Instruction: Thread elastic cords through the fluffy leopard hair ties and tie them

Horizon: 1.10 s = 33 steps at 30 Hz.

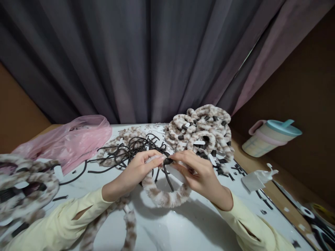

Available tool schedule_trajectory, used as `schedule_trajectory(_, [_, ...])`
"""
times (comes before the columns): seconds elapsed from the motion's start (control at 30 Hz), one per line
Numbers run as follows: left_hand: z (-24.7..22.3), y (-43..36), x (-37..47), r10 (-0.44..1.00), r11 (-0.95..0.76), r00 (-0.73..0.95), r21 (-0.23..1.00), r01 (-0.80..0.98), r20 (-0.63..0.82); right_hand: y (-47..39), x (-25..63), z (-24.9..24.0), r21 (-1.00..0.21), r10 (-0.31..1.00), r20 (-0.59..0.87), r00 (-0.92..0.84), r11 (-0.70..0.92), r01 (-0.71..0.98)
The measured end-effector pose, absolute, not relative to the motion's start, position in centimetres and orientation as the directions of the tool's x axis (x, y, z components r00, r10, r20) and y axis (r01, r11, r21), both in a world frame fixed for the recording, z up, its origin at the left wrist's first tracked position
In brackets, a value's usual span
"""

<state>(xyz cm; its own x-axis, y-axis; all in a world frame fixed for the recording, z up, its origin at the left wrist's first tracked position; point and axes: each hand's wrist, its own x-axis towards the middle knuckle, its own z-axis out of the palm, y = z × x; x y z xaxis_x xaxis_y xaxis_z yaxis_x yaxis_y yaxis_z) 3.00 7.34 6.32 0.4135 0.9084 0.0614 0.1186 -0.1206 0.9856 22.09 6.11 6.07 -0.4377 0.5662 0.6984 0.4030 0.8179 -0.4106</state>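
Note:
Between my hands is a fluffy white and brown ring (166,198), held just above the table. Black cord (168,161) is wound around the ring's far side, and a loose end hangs down through the middle. My left hand (137,169) is closed on the ring to the left of the winding, thumb pressed against it. My right hand (200,174) pinches at the winding's right end, its fingertips partly hiding the cord. Behind my left hand lies a tangle of loose black cords (136,146). Another fluffy piece (130,226) curves on the table near my left forearm.
At the back right is a pile of fluffy rings with black windings (209,122); more rings (39,188) lie left. A pink plastic bag (78,136) sits back left. Along the right are a lidded cup (269,139), crumpled white tissue (255,180), scissors (309,212) and cord scraps.

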Motion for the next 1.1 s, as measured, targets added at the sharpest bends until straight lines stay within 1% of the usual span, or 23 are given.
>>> schedule_trajectory(0.4, [6.39, 7.38, 3.1, 0.906, -0.045, 0.423, 0.997, 0.062, 0.015, 6.04, 22.26, 6.08, -0.401, 0.564, 0.684, -0.463, 0.82, 0.408])
schedule_trajectory(0.63, [6.45, 7.37, 3.14, 0.906, -0.014, 0.423, 0.999, 0.046, -0.007, 6.13, 22.43, 6.01, -0.361, 0.544, 0.662, -0.516, 0.835, 0.416])
schedule_trajectory(0.87, [6.23, 7.26, 3.11, 0.899, 0.093, 0.432, 0.995, -0.029, -0.072, 6.21, 22.43, 5.99, -0.355, 0.543, 0.647, -0.536, 0.836, 0.419])
schedule_trajectory(0.93, [6.16, 7.24, 3.14, 0.899, 0.143, 0.427, 0.987, -0.068, -0.101, 6.14, 22.42, 5.99, -0.314, 0.527, 0.648, -0.55, 0.843, 0.438])
schedule_trajectory(1.03, [6.1, 7.22, 3.25, 0.901, 0.191, 0.416, 0.974, -0.12, -0.125, 5.97, 22.27, 5.72, -0.174, 0.467, 0.661, -0.587, 0.857, 0.486])
schedule_trajectory(1.1, [6.08, 7.16, 3.34, 0.904, 0.19, 0.408, 0.974, -0.124, -0.125, 5.86, 22.04, 5.41, -0.1, 0.415, 0.682, -0.602, 0.869, 0.485])
